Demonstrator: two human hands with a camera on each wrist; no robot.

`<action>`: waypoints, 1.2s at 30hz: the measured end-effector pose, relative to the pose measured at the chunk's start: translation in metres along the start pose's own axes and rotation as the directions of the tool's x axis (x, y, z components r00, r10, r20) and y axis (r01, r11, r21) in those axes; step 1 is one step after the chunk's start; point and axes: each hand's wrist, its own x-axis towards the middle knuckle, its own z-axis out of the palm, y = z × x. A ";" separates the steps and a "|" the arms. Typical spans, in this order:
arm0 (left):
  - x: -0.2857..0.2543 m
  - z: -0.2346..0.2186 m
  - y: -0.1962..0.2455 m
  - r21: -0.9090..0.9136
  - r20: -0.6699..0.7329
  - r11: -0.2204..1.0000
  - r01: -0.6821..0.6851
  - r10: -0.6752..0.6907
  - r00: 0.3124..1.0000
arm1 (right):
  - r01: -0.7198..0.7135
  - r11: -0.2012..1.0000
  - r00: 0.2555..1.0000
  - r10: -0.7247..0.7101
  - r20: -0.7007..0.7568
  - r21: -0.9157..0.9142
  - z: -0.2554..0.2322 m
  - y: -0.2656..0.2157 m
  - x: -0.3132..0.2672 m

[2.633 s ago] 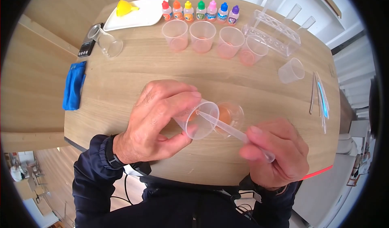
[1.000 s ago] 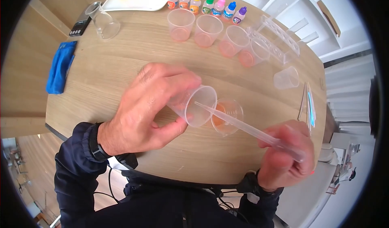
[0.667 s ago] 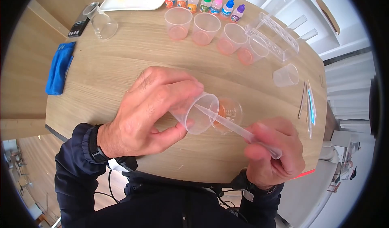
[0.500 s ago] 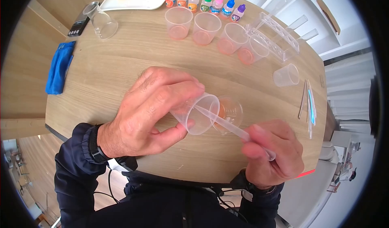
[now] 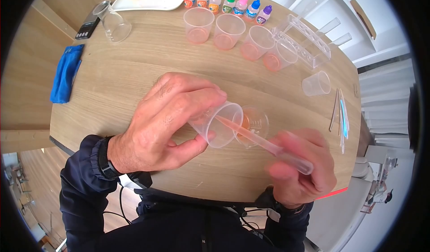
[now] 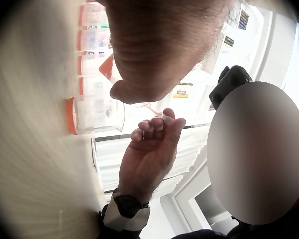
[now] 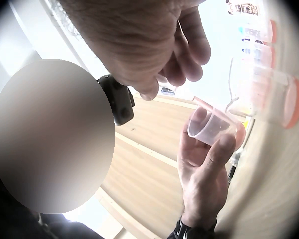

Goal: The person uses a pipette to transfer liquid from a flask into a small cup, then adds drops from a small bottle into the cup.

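Observation:
My left hand (image 5: pixel 163 124) grips a clear plastic cup (image 5: pixel 218 138), tilted with its mouth toward the right hand. Between the thumb and fingers of my right hand (image 5: pixel 320 162) is a plastic dropper pipette (image 5: pixel 257 139), its bulb toward the palm. The pipette tip reaches into the cup, and its stem shows orange-pink liquid. In the right wrist view the pipette (image 7: pixel 209 106) crosses the rim of the cup (image 7: pixel 205 130). Partly behind the cup stands a glass beaker (image 5: pixel 259 126) with orange liquid. The cup's base is hidden by the left fingers.
Behind the hands stand several plastic cups (image 5: pixel 229 30) with pinkish liquid, and several colour-capped bottles (image 5: pixel 229 3). A test tube rack (image 5: pixel 304 41), a cup (image 5: pixel 316 83) and thin sticks (image 5: pixel 343 117) lie rightward. A flask (image 5: pixel 114 26) and blue cloth (image 5: pixel 66 75) are left.
The right hand has moved leftward, bringing the pipette further into the cup since a second ago. Half a second ago its stem looked clear; now it is orange-pink. The left hand has barely shifted.

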 end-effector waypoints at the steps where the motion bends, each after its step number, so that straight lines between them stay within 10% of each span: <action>1: 0.000 0.000 0.000 0.000 -0.001 1.000 -0.003 0.003 1.000 | -0.018 1.000 0.999 0.019 -0.044 0.018 -0.001 -0.001 -0.004; 6: -0.002 -0.002 -0.001 0.014 -0.024 0.996 0.086 -0.086 0.996 | -0.067 0.987 0.959 0.103 -0.262 0.143 -0.031 -0.005 -0.005; 26: -0.002 -0.001 -0.004 0.033 -0.044 0.994 0.102 -0.101 0.994 | -0.091 0.993 0.934 0.112 -0.340 0.077 -0.035 -0.003 -0.003; 36: -0.001 0.000 0.001 0.003 0.012 1.000 0.001 -0.001 1.000 | 0.001 1.000 1.000 -0.001 0.012 0.006 0.001 -0.006 -0.002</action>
